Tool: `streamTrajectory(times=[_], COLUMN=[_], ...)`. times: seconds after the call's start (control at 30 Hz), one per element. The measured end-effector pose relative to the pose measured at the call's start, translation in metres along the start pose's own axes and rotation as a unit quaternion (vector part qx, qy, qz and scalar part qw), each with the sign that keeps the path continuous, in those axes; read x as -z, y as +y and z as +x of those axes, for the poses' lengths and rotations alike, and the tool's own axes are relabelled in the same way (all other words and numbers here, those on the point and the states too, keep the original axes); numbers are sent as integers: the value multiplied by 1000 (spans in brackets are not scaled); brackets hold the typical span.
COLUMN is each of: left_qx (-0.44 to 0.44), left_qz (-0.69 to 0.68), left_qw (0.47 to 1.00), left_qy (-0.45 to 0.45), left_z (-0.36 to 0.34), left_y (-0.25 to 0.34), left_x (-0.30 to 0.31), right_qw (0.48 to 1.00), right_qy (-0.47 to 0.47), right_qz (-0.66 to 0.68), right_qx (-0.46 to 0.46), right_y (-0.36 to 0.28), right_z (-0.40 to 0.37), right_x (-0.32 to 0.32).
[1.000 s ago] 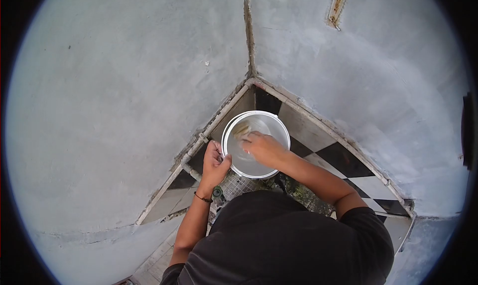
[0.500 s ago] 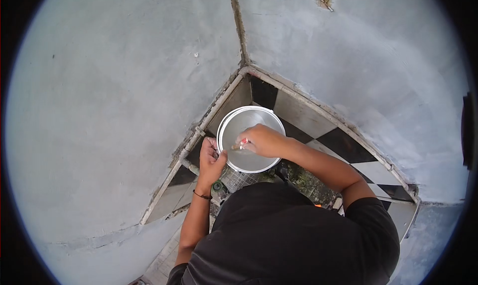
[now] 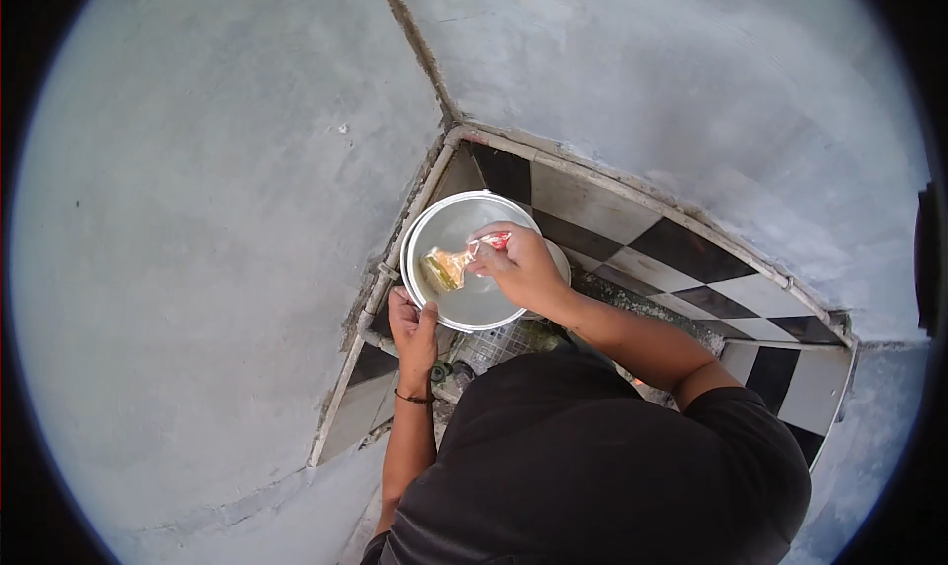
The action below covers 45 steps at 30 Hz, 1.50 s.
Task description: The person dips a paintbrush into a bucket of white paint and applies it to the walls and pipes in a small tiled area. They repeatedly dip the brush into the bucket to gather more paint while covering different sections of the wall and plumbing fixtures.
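A white bucket (image 3: 431, 231) with a pale interior is in the middle of the head view. My left hand (image 3: 414, 333) is closed on its near left rim, thumb over the edge and fingers outside. Over the bucket's mouth, my right hand (image 3: 523, 271) grips a paintbrush (image 3: 452, 266) by its handle, which shows red at the upper end. The brush is tilted, its yellowish bristle end pointing down and left toward the bucket's inner wall. Whitish smears mark the brush and the right-hand fingers.
Bare grey plastered walls (image 3: 227, 229) meet in a corner ahead. A thin pipe (image 3: 592, 173) runs along both walls above black and white tiles (image 3: 691, 251). Below the bucket is a patch of small grey floor tiles (image 3: 497, 344). Another pale round rim (image 3: 561, 261) shows behind the bucket.
My right hand has lifted the paintbrush, so its bristle end shows now. The brush has turned toward the bucket's left side. The view has shifted, while my left hand stays on the rim.
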<state>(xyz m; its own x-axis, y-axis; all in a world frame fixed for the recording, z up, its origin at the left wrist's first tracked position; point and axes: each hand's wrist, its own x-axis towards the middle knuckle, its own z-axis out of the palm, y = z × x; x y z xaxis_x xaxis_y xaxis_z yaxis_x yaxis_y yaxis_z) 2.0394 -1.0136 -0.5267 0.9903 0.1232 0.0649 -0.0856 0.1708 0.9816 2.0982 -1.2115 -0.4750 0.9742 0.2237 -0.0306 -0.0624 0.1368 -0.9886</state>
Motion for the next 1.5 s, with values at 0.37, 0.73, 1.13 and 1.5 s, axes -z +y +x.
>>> streamTrajectory(times=[0.37, 0.73, 1.13, 1.5], left_qx=[-13, -34, -54, -83], left_qz=[5, 53, 106, 119], left_qw=[1000, 998, 991, 988], left_qy=[13, -29, -53, -45], left_z=[0, -1, 2, 9], left_y=[1, 15, 16, -7], left_x=[2, -1, -8, -13], right_qw=[984, 908, 881, 949], right_qy=[34, -118, -175, -125], right_qz=[152, -385, -425, -286], right_qx=[-82, 116, 110, 38], right_y=[-11, -17, -5, 10], right_z=[-5, 17, 31, 25], right_x=[11, 11, 8, 27])
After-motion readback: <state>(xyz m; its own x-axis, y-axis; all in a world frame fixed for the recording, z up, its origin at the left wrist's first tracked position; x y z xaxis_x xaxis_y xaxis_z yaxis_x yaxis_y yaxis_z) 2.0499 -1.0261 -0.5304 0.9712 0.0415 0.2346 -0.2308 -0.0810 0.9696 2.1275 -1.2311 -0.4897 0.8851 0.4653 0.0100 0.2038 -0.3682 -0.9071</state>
